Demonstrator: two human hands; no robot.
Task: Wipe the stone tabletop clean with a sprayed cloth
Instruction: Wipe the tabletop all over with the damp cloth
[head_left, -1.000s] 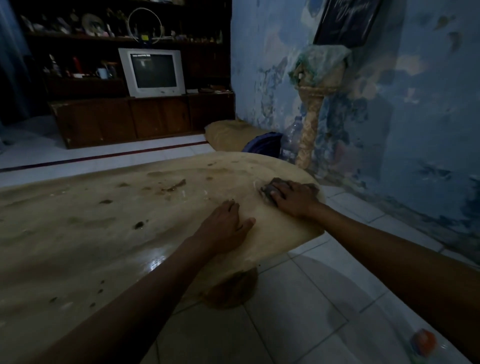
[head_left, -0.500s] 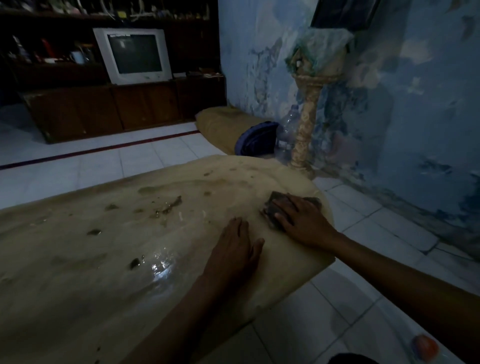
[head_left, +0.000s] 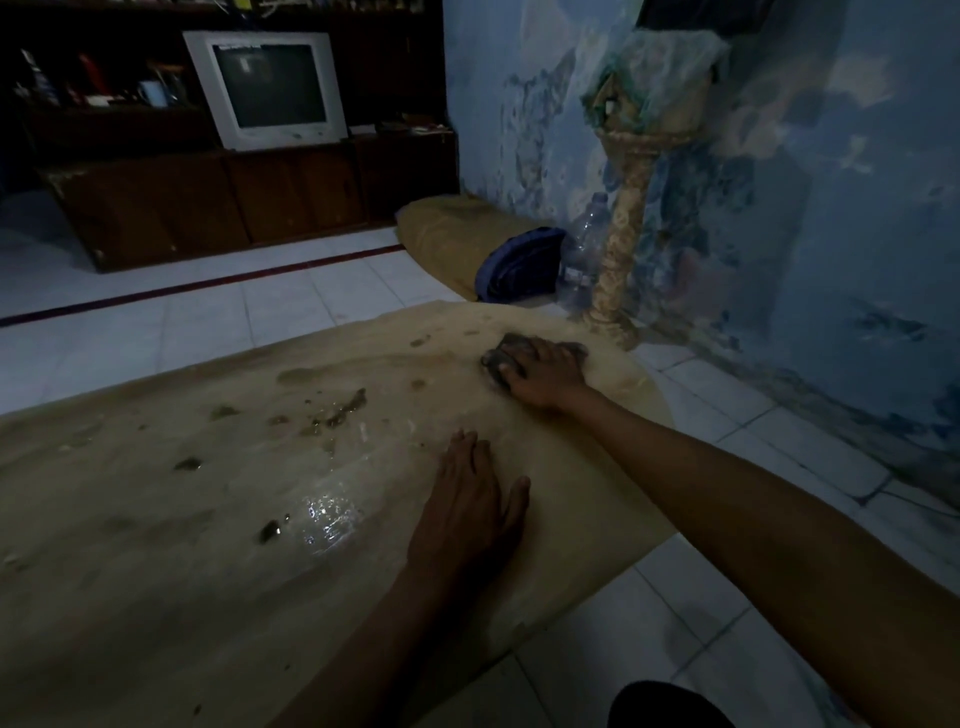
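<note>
A soft, limp cloth is pressed flat under the right hand near the worktop end; the left hand is laid open, empty, beside it.

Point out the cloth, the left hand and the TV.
cloth (head_left: 497, 357), head view, dark edge showing past the fingers
left hand (head_left: 470, 512), head view, back of the hand
TV (head_left: 270, 85), head view, screen centre

Dim home living room, probably: CRT television on wooden cabinet, tiled floor.
</note>
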